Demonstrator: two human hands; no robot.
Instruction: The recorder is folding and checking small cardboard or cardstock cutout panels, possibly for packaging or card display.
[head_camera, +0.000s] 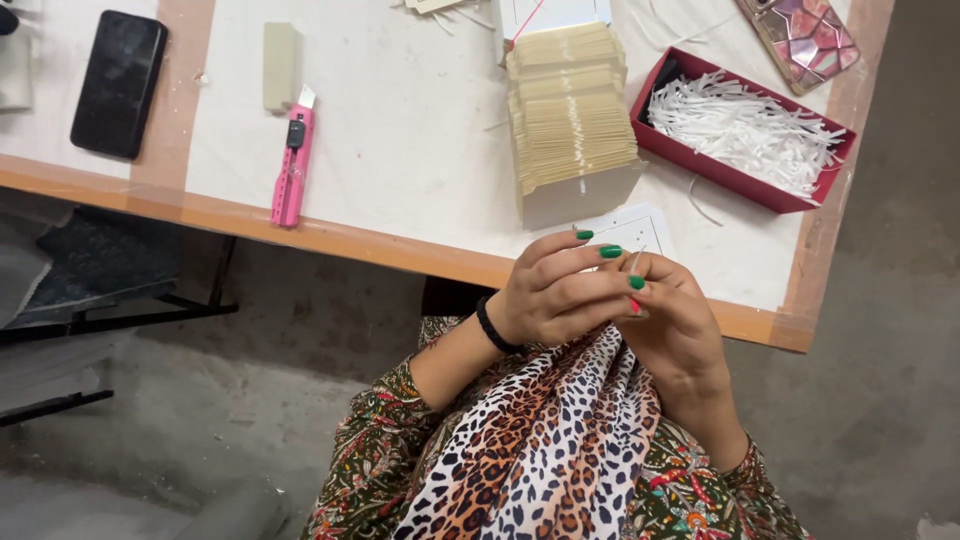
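Pinching a thin needle (637, 262) between both hands (560, 295), fingers together; the stacked tan cards (570, 110) wait untouched on the counter (400, 150).

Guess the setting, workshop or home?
Likely a small hand-craft or bookbinding workbench: a stack of folded cream paper, a pink utility knife and a red tray of white paper shreds on a worn table.

2 phones (119, 83) (803, 37), 1 pink cutter (293, 157), 1 red box (742, 130), 1 card stack (570, 105), 1 block (280, 66).
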